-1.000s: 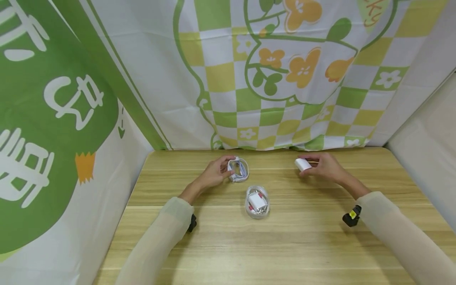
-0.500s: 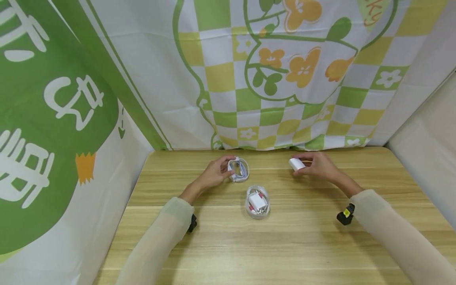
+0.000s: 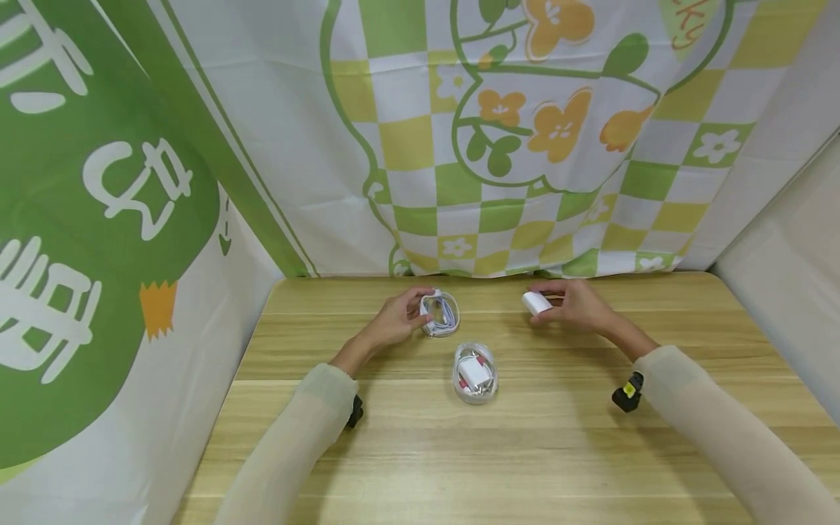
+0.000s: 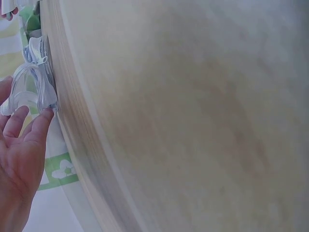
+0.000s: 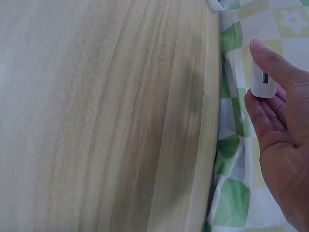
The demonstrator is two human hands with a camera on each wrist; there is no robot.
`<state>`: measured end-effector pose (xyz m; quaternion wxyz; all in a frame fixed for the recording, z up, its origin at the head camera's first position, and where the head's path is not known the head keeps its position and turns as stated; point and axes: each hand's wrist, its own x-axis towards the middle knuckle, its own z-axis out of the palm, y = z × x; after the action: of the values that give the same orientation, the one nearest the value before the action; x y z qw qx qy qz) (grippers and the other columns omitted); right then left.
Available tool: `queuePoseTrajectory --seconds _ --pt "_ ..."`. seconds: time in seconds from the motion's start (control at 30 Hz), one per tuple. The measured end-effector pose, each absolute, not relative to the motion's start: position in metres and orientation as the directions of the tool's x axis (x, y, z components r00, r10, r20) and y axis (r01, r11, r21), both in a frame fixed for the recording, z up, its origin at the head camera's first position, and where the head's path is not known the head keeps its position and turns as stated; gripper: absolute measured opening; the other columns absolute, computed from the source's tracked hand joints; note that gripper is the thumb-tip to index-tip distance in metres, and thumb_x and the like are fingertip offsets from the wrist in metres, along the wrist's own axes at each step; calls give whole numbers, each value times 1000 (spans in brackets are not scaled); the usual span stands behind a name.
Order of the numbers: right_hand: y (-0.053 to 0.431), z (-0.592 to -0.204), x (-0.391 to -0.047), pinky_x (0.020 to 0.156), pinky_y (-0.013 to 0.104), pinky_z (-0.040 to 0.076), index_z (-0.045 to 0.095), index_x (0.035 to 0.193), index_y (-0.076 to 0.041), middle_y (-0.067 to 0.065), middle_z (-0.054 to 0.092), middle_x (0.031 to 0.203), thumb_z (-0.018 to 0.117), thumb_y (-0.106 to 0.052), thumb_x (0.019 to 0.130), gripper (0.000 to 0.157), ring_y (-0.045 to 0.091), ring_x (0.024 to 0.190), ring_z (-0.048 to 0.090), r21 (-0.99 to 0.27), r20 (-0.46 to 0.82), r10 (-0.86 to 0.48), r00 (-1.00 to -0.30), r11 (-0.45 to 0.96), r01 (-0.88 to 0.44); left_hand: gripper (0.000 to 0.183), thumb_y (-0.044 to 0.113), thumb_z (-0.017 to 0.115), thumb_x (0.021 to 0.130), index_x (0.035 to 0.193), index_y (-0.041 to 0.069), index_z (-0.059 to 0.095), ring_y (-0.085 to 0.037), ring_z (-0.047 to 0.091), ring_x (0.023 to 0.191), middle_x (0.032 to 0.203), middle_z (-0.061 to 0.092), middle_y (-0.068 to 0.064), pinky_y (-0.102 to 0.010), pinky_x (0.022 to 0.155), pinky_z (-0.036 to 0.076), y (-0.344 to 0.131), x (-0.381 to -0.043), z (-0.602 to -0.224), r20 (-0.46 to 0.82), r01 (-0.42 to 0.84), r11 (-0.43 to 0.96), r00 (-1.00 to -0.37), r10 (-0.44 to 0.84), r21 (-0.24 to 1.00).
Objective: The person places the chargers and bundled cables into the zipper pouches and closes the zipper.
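Note:
Near the table's back edge, my left hand (image 3: 392, 319) holds a coiled white cable (image 3: 448, 313) between thumb and fingers. The left wrist view shows the cable's bundled loops (image 4: 36, 72) at the fingertips. My right hand (image 3: 577, 306) pinches a white USB charger (image 3: 537, 302) above the table, to the right of the coil. Its dark USB slot faces the camera in the right wrist view, where the charger (image 5: 263, 87) sits between thumb and fingers. In front of both hands, a second coiled cable (image 3: 475, 397) lies with a white charger block (image 3: 475, 372) and red bits inside it.
The wooden table (image 3: 407, 467) ends at a patterned curtain (image 3: 512, 219) right behind the hands. Another green and white cloth (image 3: 98, 292) hangs along the left side, and a pale wall (image 3: 787, 270) stands on the right.
My right hand has moved left with the charger, toward the coiled cable. My left hand and the second coil have stayed in place.

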<state>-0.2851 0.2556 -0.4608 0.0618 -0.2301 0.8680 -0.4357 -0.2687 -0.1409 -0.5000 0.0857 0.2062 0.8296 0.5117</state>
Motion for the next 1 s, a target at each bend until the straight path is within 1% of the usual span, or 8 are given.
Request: queuePoseTrajectory --seconds 0.07,0.2,0.3,0.53,0.63,0.73,0.9,1.0 --pt "254 -460 -285 90 33 64 69 132 8 28 70 131 96 -10 77 63 44 121 69 -784 92 -457 -885 514 -347 54 8 70 102 152 4 50 -33 51 146 157 55 -15 -44 121 42 -141 -269 -500 69 258 397 -900 431 881" --pt "250 -460 -288 80 22 63 70 132 6 26 72 128 96 -15 78 64 39 108 74 -744 107 -465 -879 549 -381 54 8 70 103 153 5 49 -32 51 146 157 55 -14 -45 122 42 -141 -268 -500 63 254 401 -900 430 880" --pt "247 -460 -290 74 18 60 71 131 4 24 74 125 97 -16 76 63 35 98 74 -723 115 -467 -877 567 -396 54 9 69 103 153 6 49 -32 51 147 157 55 -13 -44 122 42 -141 -268 -499 58 246 400 -903 426 883" --pt "240 -460 -293 74 21 60 73 130 2 23 74 126 97 -15 76 61 33 99 72 -746 79 -490 -868 549 -377 54 7 70 102 152 5 49 -33 51 146 156 55 -15 -45 122 42 -141 -268 -500 67 250 390 -901 428 886" --pt "237 -460 -293 71 21 59 72 131 1 21 74 125 97 -15 77 62 29 95 71 -742 63 -493 -868 559 -371 54 6 70 102 152 4 49 -33 52 146 156 56 -15 -46 121 42 -140 -268 -499 75 258 388 -901 428 885" --pt "233 -459 -293 70 21 59 73 131 -1 19 76 122 97 -15 77 61 28 92 70 -736 56 -496 -867 566 -372 54 5 70 102 152 3 50 -34 52 145 156 56 -16 -46 121 43 -140 -268 -499 88 272 390 -899 429 880" --pt "229 -460 -293 75 21 59 74 129 -1 18 77 122 97 -16 78 58 29 99 72 -730 64 -514 -855 560 -391 54 5 70 102 152 2 49 -35 51 146 156 55 -17 -48 121 42 -140 -268 -499 96 280 381 -895 435 881" --pt "227 -461 -294 78 21 59 75 128 -1 16 77 123 97 -17 77 58 26 101 73 -719 71 -522 -850 564 -406 54 5 70 102 152 2 49 -35 51 146 156 54 -18 -47 121 42 -140 -268 -500 98 277 369 -894 437 887"
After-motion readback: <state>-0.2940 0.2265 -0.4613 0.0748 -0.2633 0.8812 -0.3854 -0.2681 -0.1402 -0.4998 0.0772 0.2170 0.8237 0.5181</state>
